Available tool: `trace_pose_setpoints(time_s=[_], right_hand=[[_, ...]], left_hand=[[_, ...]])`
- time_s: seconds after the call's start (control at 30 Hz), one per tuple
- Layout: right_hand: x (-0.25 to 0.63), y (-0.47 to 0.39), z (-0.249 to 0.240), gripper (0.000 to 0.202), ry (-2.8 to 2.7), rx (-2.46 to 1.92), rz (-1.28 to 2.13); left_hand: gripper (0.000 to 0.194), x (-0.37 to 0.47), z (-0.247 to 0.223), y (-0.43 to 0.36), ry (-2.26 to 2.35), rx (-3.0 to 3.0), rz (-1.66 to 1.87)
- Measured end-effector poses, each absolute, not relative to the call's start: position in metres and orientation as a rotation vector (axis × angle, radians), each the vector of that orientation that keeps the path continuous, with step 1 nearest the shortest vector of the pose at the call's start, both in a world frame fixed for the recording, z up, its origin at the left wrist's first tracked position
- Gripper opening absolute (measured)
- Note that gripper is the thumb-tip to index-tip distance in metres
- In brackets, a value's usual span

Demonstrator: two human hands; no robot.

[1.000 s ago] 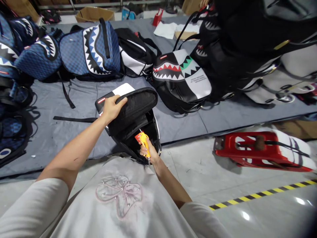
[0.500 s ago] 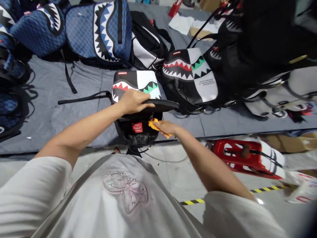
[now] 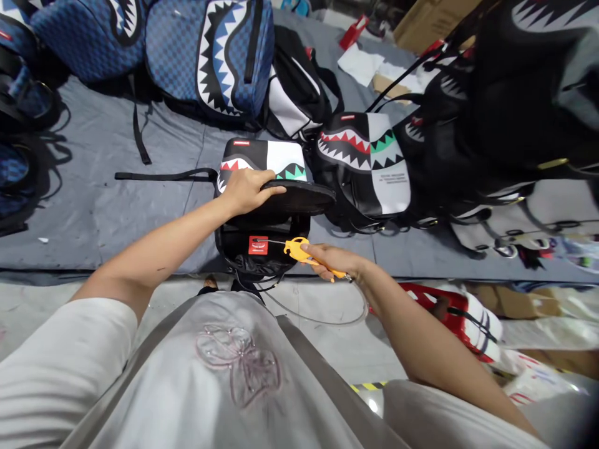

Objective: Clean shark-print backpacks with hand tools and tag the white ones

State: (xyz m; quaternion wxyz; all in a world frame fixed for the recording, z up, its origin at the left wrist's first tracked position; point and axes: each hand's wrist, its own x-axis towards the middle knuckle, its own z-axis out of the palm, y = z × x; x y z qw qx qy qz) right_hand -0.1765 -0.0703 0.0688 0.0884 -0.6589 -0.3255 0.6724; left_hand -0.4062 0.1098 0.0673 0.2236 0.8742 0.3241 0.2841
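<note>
Nearest the shirt, a clear hose [image 3: 322,322] loops below the table edge and appears to lead up to the yellow air gun [image 3: 299,248]. The loop could snag on the straps dangling close to it if the arm swings wide, tugging the gun off line. The right hand [image 3: 330,259] has its fingers curled around the gun's handle; whether one presses the trigger I cannot tell. Its thin metal nozzle [image 3: 272,241] points into the open backpack, the tip over a red label [image 3: 258,251]. A careless jab could scratch or lift that label, though whether they touch is unclear.

The black-and-white shark-mouth backpack [image 3: 226,252] lies at the near edge of the grey-covered table [image 3: 140,218]. A pull toward the body might tip it off, since its mouth sits right at the brink. Inside, dark lining and the label show; the depths are too dark to read. The left hand [image 3: 248,190] pinches the edge of the raised front panel [image 3: 309,193] between thumb and fingers; a loosened pinch could drop it onto the nozzle.

Just beyond, to the right, lies a matching backpack [image 3: 390,178]. Farther off stands a blue checkered backpack [image 3: 175,62], and behind, a cardboard box [image 3: 433,25]; the contents of all three are hidden.
</note>
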Motion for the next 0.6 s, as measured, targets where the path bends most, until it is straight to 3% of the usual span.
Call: trace_pose_setpoints(time_s=[0.23,0.37,0.47,0.6], right_hand=[[-0.164,-0.137,0.057,0.055,-0.785,-2.026,1.924],[-0.156,-0.200,0.050,0.060,-0.577,-2.017,1.853],[-0.140,-0.247,0.041,0.060,-0.369,-1.827,1.792],[-0.121,-0.253,0.007,0.048,-0.264,-1.764,1.532]], left_hand=[[0.041,-0.414,0.067,0.090,0.918,2.481,0.656],[0.042,-0.440,0.061,0.046,0.723,2.445,0.280],[0.067,-0.475,0.038,0.027,0.468,2.114,0.014],[0.096,-0.506,-0.010,0.040,1.169,1.579,0.367]])
